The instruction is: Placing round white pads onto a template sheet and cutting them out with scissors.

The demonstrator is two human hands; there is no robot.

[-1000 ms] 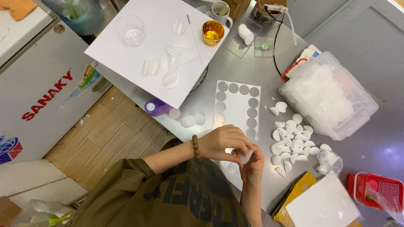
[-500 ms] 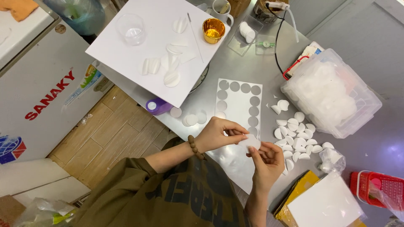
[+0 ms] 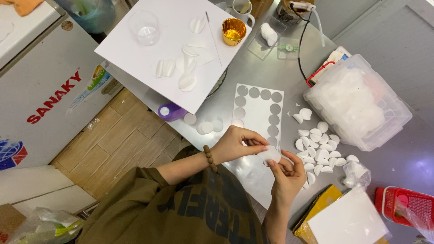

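Both of my hands hold one small white round paper piece [image 3: 270, 156] above the metal table [image 3: 398, 158]. My left hand [image 3: 237, 143], with a bead bracelet on the wrist, pinches its left edge. My right hand [image 3: 289, 174] grips it from below and to the right. Just beyond my hands lies a white sheet with round holes punched out [image 3: 257, 115]. A pile of folded white paper pieces [image 3: 318, 147] lies to the right of my hands.
A white board [image 3: 131, 54] at the back carries a clear cup [image 3: 144, 28], a gold cup [image 3: 233, 30] and several white pieces. A clear plastic box of white pieces [image 3: 357, 106] stands at right, a red basket [image 3: 407, 208] lower right, a purple lid [image 3: 171, 111] near the table edge, a chest freezer [image 3: 40, 90] at left.
My hands have shifted a little to the right and lower, the right hand coming further under the white piece. The view has drifted slightly.
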